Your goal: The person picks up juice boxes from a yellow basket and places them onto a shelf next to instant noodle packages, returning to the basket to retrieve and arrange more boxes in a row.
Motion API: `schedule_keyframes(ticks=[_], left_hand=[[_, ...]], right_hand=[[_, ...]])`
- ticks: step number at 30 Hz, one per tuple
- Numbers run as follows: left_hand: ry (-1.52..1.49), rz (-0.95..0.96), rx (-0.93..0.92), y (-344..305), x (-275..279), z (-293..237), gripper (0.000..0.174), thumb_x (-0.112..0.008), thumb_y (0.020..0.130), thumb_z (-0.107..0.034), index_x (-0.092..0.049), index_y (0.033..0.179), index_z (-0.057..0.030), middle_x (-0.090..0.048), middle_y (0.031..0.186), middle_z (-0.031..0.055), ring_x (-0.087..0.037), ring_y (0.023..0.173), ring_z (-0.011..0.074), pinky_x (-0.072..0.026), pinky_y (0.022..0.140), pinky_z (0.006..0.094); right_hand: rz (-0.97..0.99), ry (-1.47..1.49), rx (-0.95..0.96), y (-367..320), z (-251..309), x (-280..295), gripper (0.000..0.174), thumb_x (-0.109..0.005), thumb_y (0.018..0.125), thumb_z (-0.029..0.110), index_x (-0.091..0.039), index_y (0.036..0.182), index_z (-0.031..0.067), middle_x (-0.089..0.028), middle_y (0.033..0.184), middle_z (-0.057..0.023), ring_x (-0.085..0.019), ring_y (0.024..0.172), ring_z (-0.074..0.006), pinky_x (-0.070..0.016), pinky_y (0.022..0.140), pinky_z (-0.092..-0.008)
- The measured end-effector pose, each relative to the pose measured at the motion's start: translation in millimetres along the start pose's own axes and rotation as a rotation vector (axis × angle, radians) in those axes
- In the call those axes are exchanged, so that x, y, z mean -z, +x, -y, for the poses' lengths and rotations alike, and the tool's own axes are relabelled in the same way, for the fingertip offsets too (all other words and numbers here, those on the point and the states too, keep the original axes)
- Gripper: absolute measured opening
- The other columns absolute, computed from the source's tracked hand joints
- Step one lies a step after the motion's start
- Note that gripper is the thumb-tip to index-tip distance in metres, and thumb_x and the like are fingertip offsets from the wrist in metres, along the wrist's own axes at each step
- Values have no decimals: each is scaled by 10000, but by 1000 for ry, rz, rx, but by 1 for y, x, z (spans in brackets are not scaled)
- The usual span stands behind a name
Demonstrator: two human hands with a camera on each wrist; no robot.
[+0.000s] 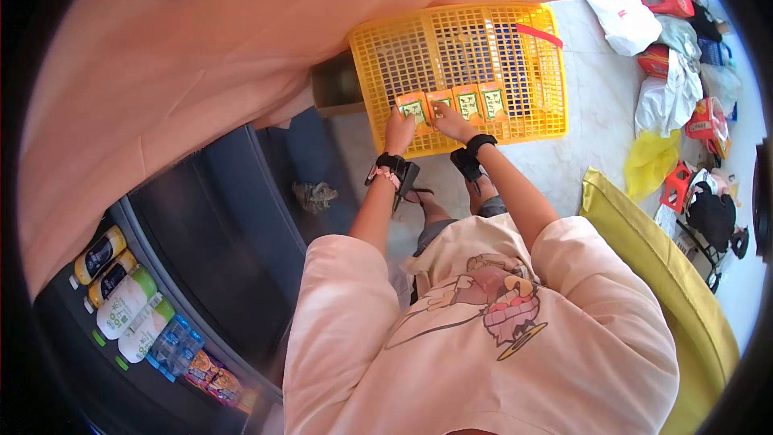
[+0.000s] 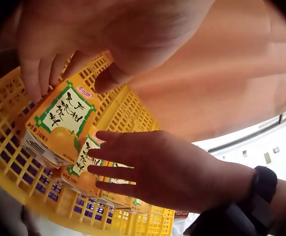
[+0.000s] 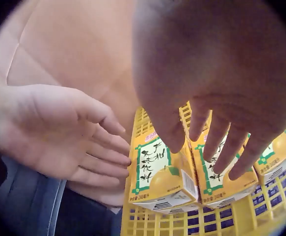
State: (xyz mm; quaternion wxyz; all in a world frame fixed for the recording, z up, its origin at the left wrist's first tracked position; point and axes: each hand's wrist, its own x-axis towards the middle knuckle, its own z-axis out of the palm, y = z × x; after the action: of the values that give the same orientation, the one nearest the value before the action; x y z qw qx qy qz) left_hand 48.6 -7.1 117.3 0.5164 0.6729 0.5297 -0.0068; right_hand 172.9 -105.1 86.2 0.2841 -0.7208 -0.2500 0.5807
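left hand: open, the fingers extended and slightly apart, the thumb held away from them; fingertips at the outer left side of the end carton, though whether they press on it I cannot tell
right hand: open, fingers spread and nearly straight, reaching over the second carton from the left; contact with its face cannot be made out
end carton: orange, with a green-framed label, between the two hands, close to the left edge of the basket and toward its near-left corner
second carton: same design, just beside the end carton, under the right hand's fingers
other two cartons: continue the row to the right, beyond the right hand's fingers
row: runs roughly along the near edge of the basket, nearer to that edge than to the far one
basket: yellow plastic lattice, blue-purple showing through its holes
red strip: across the far-right corner of the basket
left of the person: bottles and packets on a dark surface
right of the person: white bags, a red stool and yellow-green cloth
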Motion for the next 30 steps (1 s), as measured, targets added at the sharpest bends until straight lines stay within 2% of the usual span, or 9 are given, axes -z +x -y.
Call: schedule_keyframes(ticks=[2, 6, 8, 11, 16, 18, 20, 28, 30], left_hand=[[-140, 169, 155, 5, 1, 5, 409, -509, 812, -169, -476, 1175, 16, -579, 1026, 157, -566, 949, 259, -436, 823, 359], [-346, 91, 124, 7, -26, 35, 575, -537, 786, -162, -345, 1305, -5, -474, 1209, 143, -457, 1142, 243, -373, 945, 344], [-362, 254, 109, -10, -9, 8, 711, -561, 768, -158, -215, 1374, -23, -357, 1319, 127, -336, 1250, 231, -302, 1019, 334], [-438, 221, 49, -37, -6, 3, 703, -570, 764, -150, -229, 1365, -18, -379, 1293, 132, -362, 1226, 228, -322, 1006, 334], [-514, 126, -128, -75, 4, 15, 640, -516, 781, -39, -244, 1360, -21, -398, 1275, 110, -395, 1190, 203, -354, 978, 306], [-559, 93, -112, -92, 16, 15, 634, -506, 780, -10, -250, 1360, -24, -402, 1272, 97, -405, 1179, 189, -358, 972, 299], [-613, -77, -210, -110, 33, 8, 599, -550, 758, -35, -288, 1295, 4, -432, 1207, 156, -450, 1119, 245, -394, 939, 332], [-758, -355, -382, -199, 150, -25, 650, -535, 773, -7, -237, 1351, 12, -430, 1247, 172, -459, 1146, 266, -392, 951, 349], [-545, -537, -413, -222, 174, -17, 706, -543, 776, -18, -184, 1382, 27, -391, 1295, 191, -442, 1174, 287, -377, 971, 362]], right_hand=[[27, 89, 30, 16, -15, -10, 632, -536, 788, 207, -350, 1349, -16, -507, 1247, -259, -516, 1139, -333, -410, 937, -362], [111, 137, 121, 20, -28, -18, 694, -568, 828, 180, -247, 1422, 23, -438, 1361, -151, -372, 1276, -220, -308, 1025, -312], [139, 149, 84, -2, -13, -16, 714, -573, 842, 142, -198, 1441, 36, -425, 1374, -134, -386, 1262, -202, -330, 1008, -305], [155, 285, 81, -23, -17, -20, 709, -585, 823, 170, -238, 1426, 30, -439, 1351, -199, -461, 1208, -233, -374, 975, -308], [169, 333, 124, -66, 11, -31, 698, -562, 845, 119, -203, 1440, 45, -426, 1367, -166, -436, 1235, -219, -350, 997, -310], [192, 314, 153, -88, 43, -37, 698, -483, 834, -29, -170, 1451, 56, -381, 1409, -111, -387, 1267, -186, -340, 1009, -287], [204, 315, 176, -92, 54, -55, 714, -458, 807, -72, -186, 1452, 70, -363, 1423, -100, -364, 1288, -188, -323, 1024, -292], [338, 77, 565, -122, 156, -119, 780, -391, 747, -148, -163, 1458, 78, -317, 1441, -99, -350, 1286, -157, -295, 1059, -302], [318, 220, 823, -141, 185, -145, 805, -464, 714, -70, -214, 1449, 142, -490, 1305, -186, -503, 1191, -250, -381, 996, -311]])
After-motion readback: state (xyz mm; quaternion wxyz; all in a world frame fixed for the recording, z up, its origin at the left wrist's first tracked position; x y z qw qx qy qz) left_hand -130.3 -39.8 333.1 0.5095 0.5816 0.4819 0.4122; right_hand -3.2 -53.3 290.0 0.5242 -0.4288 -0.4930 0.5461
